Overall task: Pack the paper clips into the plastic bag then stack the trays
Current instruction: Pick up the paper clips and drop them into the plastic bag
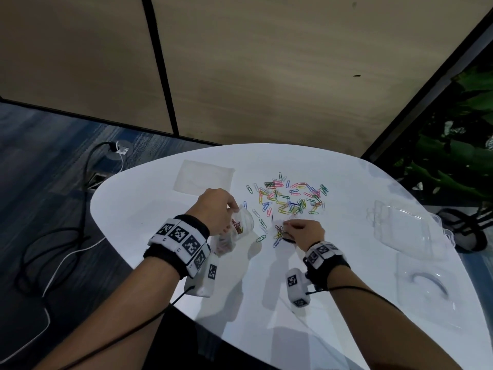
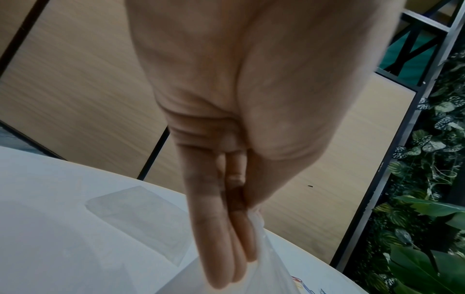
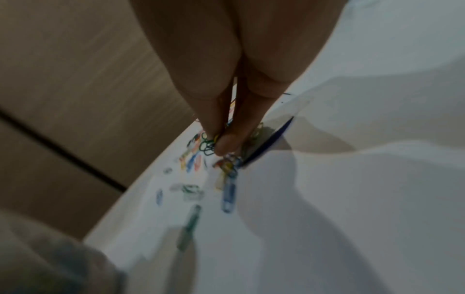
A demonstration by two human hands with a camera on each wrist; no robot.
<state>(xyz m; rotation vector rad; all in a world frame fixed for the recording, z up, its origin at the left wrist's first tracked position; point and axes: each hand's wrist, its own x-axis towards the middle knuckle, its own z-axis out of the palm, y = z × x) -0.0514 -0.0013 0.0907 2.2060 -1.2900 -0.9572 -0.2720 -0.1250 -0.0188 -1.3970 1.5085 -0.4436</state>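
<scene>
Plastic bag (image 1: 241, 225) held by left hand (image 1: 216, 209) (right hand (image 1: 304, 231) pinching paper clips (image 1: 280, 232))

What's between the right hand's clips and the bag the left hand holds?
Nothing visible. The right hand gathers colourful paper clips on the white table; the clear plastic bag, held open by the left hand, sits just leftward, with only a few loose flat clips between.

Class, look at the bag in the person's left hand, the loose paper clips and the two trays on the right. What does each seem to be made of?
Bag: thin clear plastic film; clips show through it and it crumples.
Paper clips: probably wire with a coloured coating; thin bent loops in many colours.
Trays: clear rigid plastic, glossy; the white table shows through, edges catch light.
</scene>
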